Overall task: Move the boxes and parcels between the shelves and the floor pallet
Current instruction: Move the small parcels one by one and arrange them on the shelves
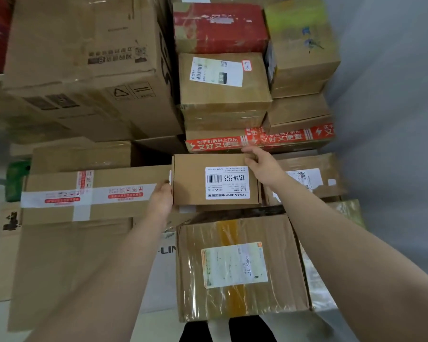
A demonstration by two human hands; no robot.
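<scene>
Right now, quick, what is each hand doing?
Left hand: holds the left edge of the small brown cardboard box with the white barcode label.
Right hand: grips that box's far right corner.

The brown box is showing a white, black-barcoded label. Red tape lettered white is banding one carton; white tape printed red is crossing the long carton.

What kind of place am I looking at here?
Likely a parcel storeroom or warehouse: cardboard boxes stacked high, printed shipping labels as on the small labelled box, and red courier tape across another box.
</scene>
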